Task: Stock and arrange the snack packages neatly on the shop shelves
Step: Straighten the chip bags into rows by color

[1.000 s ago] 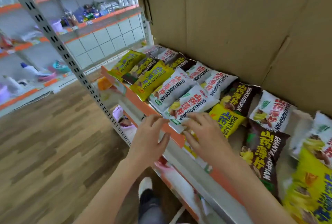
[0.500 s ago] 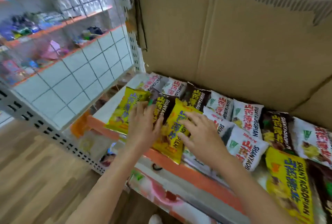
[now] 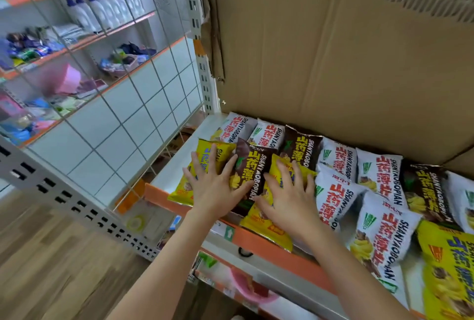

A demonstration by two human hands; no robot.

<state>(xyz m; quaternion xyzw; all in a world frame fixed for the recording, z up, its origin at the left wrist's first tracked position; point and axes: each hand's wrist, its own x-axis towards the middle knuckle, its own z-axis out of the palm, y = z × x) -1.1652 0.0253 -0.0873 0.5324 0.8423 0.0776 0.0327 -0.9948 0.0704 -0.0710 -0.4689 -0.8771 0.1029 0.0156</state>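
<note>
Snack packages in yellow, brown and white lie in rows on a white shelf with an orange front lip (image 3: 259, 239). My left hand (image 3: 216, 187) lies flat with spread fingers over the leftmost yellow package (image 3: 202, 165) and the edge of a brown package (image 3: 252, 168). My right hand (image 3: 288, 195) presses flat on another yellow package (image 3: 266, 228), whose lower end hangs over the orange lip. White packages (image 3: 338, 191) sit just right of my right hand. More white and brown packages line the back row (image 3: 269, 133).
A large cardboard sheet (image 3: 333, 50) stands behind the shelf. A wire grid panel (image 3: 143, 94) closes the shelf's left end. Beyond it, other shelves hold white bottles (image 3: 102, 9) and mixed goods. A lower shelf (image 3: 238, 281) and wood floor (image 3: 51, 255) lie below.
Both hands moved left along the shelf, from the white packages near the front lip to the left-end yellow and brown packages. They now press flat there. The view swung left and up.
</note>
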